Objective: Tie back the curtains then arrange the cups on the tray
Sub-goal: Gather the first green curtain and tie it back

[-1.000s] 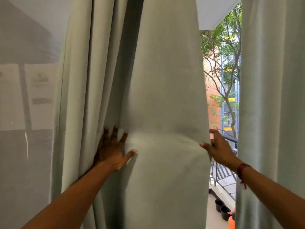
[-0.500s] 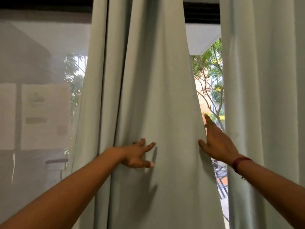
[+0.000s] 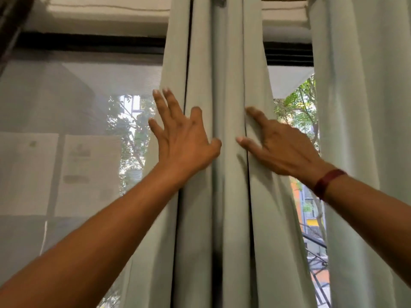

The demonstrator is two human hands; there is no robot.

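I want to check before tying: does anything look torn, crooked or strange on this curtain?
Nothing stands out. The middle curtain hangs in even folds with no visible tear or stain, pressed together between the left hand and right hand. No tieback is visible, and the curtain's top is cut off by the frame.

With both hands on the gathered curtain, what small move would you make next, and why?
Probably close the left hand and right hand around the curtain: both lie spread open on its bunched folds, nothing binds it, and no tie-back is visible.
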